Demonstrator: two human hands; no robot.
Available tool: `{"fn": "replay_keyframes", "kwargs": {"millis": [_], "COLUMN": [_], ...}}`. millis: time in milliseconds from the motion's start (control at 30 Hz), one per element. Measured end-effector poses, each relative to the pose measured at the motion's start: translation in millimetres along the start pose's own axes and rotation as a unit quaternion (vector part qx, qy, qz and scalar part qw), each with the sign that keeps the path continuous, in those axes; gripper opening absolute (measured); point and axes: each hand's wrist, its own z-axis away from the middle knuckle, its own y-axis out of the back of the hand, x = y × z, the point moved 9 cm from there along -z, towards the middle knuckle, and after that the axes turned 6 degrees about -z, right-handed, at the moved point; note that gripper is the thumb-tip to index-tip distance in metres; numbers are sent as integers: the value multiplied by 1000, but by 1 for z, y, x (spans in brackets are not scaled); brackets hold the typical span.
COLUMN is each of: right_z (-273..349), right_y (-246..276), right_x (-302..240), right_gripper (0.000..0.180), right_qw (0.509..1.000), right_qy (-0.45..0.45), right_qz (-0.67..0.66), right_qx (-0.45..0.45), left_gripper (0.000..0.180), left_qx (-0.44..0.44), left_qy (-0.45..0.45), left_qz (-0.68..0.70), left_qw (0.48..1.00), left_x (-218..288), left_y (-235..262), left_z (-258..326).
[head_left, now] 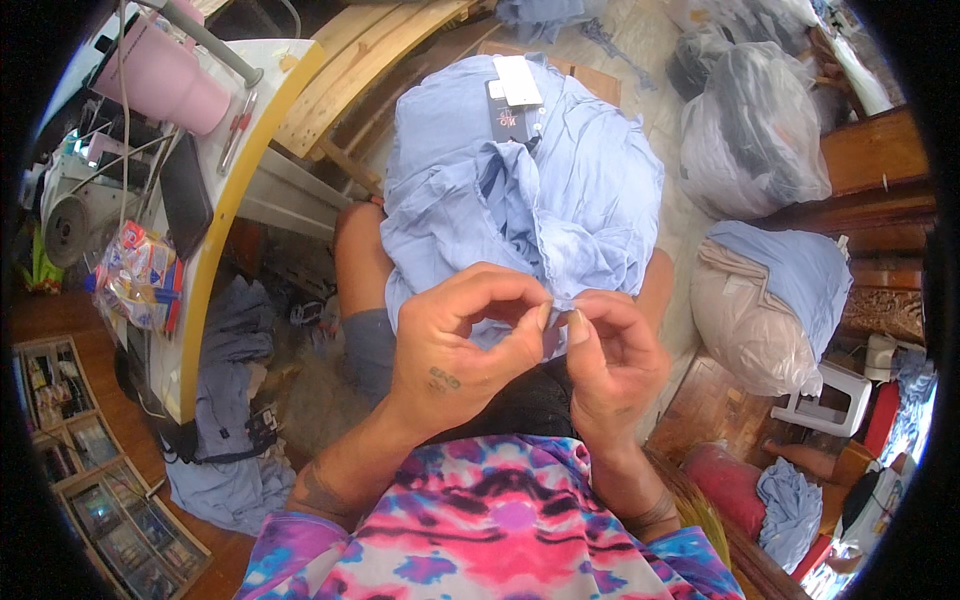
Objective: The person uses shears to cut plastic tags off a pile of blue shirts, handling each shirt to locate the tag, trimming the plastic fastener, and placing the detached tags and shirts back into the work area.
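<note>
A light blue garment (440, 140) with small buttons is spread over my lap. Its open placket and gathered folds lie just beyond my fingers. Two hang tags, a white tag (516, 80) and a dark tag (503, 112), rest on its far part. My left hand (475, 335) pinches an edge of the cloth between thumb and forefinger. Close against it, my right hand (612, 355) pinches the same edge, thumb and forefinger together. The fingertips of both hands nearly meet; whether anything small is between them besides cloth cannot be made out.
At left stands a yellow-edged table (225, 210) bearing a pink tumbler (165, 80), a dark phone (187, 195) and a sewing machine (70, 200). Blue garments (230, 440) lie below it. Stuffed plastic bags (750, 140) and a white stool (830, 400) stand at right.
</note>
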Motion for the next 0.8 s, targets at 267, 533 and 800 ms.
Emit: {"fn": "replay_keyframes", "kwargs": {"millis": [267, 533, 800], "right_z": [4, 6, 13], "right_y": [3, 1, -2], "right_x": [15, 15, 4], "right_gripper": [18, 20, 26], "right_qw": [993, 996, 995], "right_qy": [-89, -81, -90], "right_qz": [-79, -39, -31], "right_qx": [0, -20, 12], "left_gripper": [13, 14, 12], "left_qx": [-8, -21, -12], "left_qy": [-18, -18, 35], "left_qz": [3, 15, 111], "left_qw": [1000, 1000, 993], "left_x": [-5, -8, -20], "left_y": [2, -4, -4], "left_z": [1, 5, 6]}}
